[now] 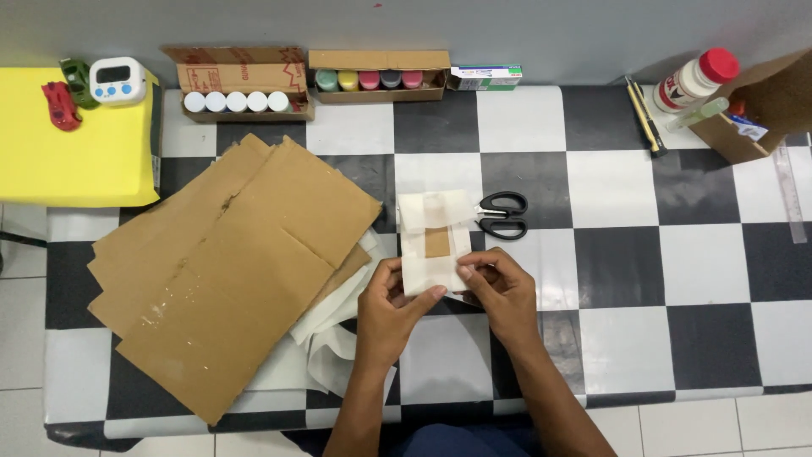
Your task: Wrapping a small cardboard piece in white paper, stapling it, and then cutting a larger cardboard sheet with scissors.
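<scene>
Both hands pinch the near end of a small cream paper-wrapped piece (435, 243) with a brown cardboard patch showing mid-face: left hand (391, 306) at 7 o'clock, right hand (501, 292) at 5. It lies on the checkered counter (702, 254), black scissors (502, 215) at its 2 o'clock.

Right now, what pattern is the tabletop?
Black-and-white checkerboard squares across the tabletop, clearest in the head view.

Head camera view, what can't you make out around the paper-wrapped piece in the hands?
- Paper-wrapped piece: near edge hidden by left hand and right hand.
- Scissors: blades hidden behind the piece.
- White paper sheets: mostly under the cardboard.
- Ruler: markings too small.
</scene>
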